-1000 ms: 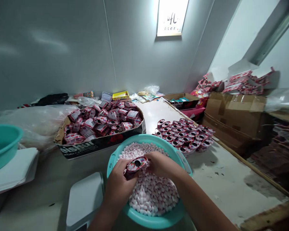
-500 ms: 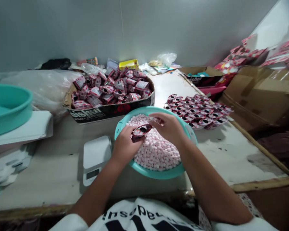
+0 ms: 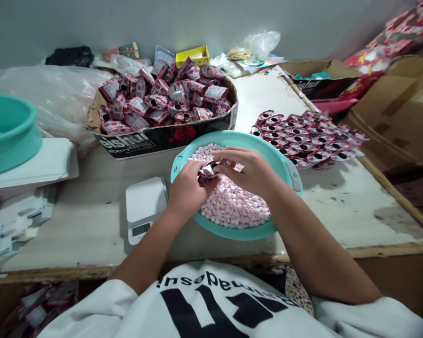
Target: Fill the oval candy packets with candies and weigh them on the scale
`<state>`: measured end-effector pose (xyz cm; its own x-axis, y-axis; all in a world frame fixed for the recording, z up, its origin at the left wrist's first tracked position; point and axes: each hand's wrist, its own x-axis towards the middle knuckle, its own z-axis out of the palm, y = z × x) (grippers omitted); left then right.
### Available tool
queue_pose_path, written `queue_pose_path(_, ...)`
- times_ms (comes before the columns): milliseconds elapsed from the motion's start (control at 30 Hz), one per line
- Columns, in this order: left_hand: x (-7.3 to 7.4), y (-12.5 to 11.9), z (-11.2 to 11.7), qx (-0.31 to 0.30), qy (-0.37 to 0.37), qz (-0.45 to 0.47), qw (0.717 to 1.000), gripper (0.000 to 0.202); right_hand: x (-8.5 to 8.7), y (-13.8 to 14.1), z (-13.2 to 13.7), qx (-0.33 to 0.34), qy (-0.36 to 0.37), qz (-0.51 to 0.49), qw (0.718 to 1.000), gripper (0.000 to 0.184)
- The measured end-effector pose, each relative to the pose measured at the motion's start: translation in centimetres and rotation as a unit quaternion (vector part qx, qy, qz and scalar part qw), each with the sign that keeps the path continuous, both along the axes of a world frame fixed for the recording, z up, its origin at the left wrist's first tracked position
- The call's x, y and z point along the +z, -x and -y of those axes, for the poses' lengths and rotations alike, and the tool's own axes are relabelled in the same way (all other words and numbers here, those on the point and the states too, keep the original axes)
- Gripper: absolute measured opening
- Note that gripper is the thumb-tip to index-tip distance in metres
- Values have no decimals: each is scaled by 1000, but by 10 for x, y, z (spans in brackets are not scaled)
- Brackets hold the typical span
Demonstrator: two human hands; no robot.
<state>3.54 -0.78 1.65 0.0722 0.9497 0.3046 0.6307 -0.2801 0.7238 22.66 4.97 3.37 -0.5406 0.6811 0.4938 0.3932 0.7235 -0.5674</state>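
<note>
A teal basin [image 3: 289, 169] full of small pink-white candies [image 3: 232, 206] sits at the table's near edge. My left hand [image 3: 186, 190] is closed around a small red printed packet [image 3: 207, 171] held over the candies. My right hand [image 3: 248, 171] reaches across from the right, its fingers pinched at the packet's open top. Whether a candy sits between those fingertips is hidden.
A cardboard tray [image 3: 169, 134] piled with red packets stands behind the basin. Rows of open packets [image 3: 308, 141] lie to the right. A white scale [image 3: 143, 206] sits left of the basin. A second teal basin [image 3: 7, 131], white sheets [image 3: 35, 164] and cardboard boxes [image 3: 391, 112] surround the table.
The camera has tilted down and my shirt now shows. Both hands stay over the basin; my right hand has closed in on the packet's top.
</note>
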Motion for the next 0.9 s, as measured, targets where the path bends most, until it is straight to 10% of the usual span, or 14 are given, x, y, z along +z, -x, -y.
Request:
queue_pose_path(267, 1, -3, 0, 4, 4, 4, 1000, 31, -4, -4, -4, -97, 29, -33, 994, 31)
queue_pose_path(900, 2, -3, 0, 4, 27, -3, 1000, 27, -2, -2, -5, -84, 21, 29, 996, 14)
